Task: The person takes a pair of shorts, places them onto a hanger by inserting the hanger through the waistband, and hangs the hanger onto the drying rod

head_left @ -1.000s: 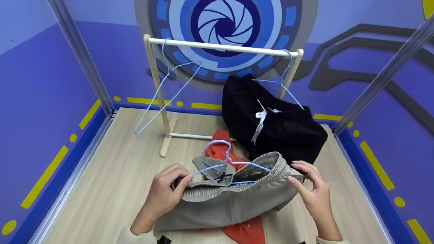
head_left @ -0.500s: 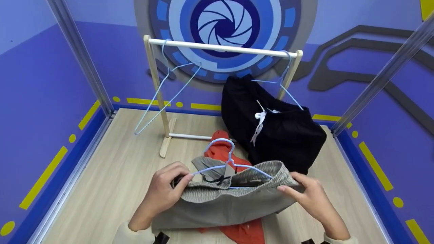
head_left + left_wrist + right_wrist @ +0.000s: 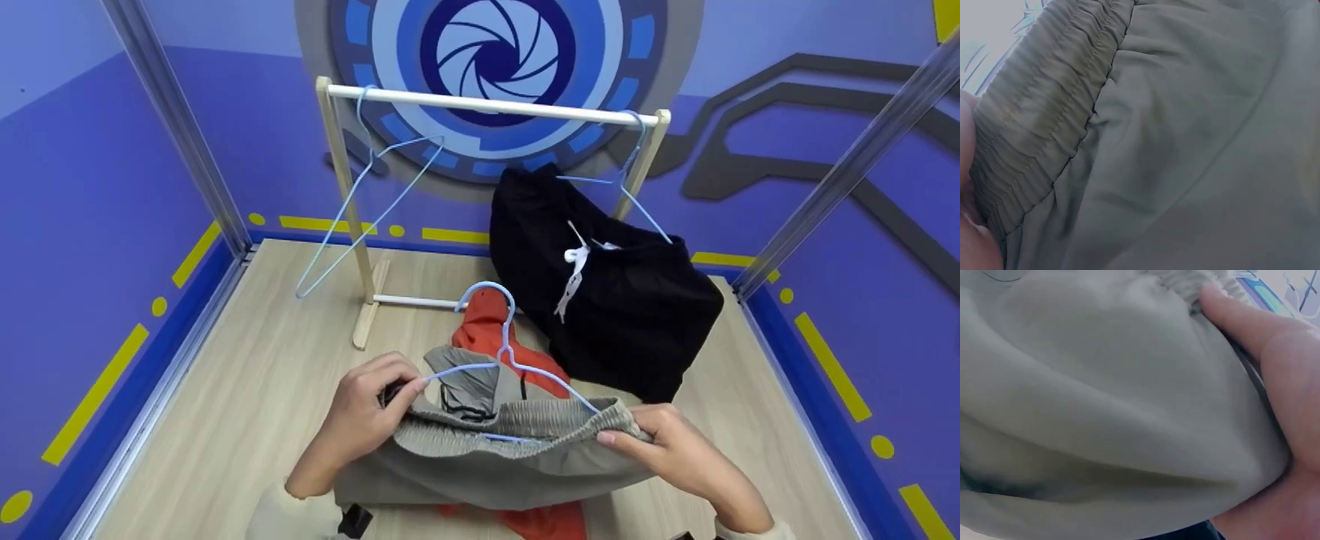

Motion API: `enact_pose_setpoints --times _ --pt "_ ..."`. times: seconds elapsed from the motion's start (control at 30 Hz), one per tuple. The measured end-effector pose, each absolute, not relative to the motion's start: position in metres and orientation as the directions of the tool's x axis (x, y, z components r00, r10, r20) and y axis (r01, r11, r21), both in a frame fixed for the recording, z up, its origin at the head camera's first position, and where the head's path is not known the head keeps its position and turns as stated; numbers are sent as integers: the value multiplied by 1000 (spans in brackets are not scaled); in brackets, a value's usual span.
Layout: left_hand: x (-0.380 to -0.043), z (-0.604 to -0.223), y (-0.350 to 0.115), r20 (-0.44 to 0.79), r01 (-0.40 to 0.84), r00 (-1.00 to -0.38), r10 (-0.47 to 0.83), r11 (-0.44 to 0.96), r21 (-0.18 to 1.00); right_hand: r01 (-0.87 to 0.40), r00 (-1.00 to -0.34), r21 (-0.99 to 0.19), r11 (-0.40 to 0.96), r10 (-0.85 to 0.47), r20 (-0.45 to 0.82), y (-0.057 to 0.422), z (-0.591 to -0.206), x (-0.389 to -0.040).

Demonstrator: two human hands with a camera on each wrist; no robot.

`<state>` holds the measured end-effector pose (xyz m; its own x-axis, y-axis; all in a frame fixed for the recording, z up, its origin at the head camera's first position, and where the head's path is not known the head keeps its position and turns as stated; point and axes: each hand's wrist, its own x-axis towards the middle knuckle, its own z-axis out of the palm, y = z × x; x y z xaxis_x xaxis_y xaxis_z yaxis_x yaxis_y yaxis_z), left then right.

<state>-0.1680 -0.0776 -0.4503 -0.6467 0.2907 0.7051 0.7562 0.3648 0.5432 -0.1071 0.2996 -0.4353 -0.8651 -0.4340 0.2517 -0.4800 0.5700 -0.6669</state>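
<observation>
Grey-green elastic-waist pants are held up between both hands in the head view, waistband open towards the top. A light blue clothes hanger stands in the waistband, its hook upward and both shoulders reaching the sides. My left hand pinches the left end of the waistband together with the hanger's shoulder. On the other side my right hand grips the right end, thumb in front and fingers behind the cloth. The right wrist view shows that thumb pressed against the gathered waistband; the ribbed elastic fills the left wrist view's left part.
A wooden rack stands behind. An unused blue hanger hangs at its left, and black pants with a white drawstring hang on another hanger at its right. A red garment lies beneath the grey pants. Blue walls enclose the tabletop.
My right hand has closed on the right end of the waistband and moved down and left with it. The hanger's hook has risen, and the waistband's right side has dropped. My left hand stays nearly still.
</observation>
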Motion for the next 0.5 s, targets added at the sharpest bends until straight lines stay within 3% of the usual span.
enact_pose_setpoints --times 0.17,0.33,0.5 --pt "-172 -455 -79 686 740 -663 300 397 542 -441 -893 -680 586 -365 264 296 -431 -105" --pt "-172 -456 -78 658 698 -705 263 416 582 -484 -871 -667 567 -238 430 285 -416 -102" --pt "-169 -465 -71 549 675 -737 395 382 631 -483 -857 -643 595 -169 487 274 -414 -101"
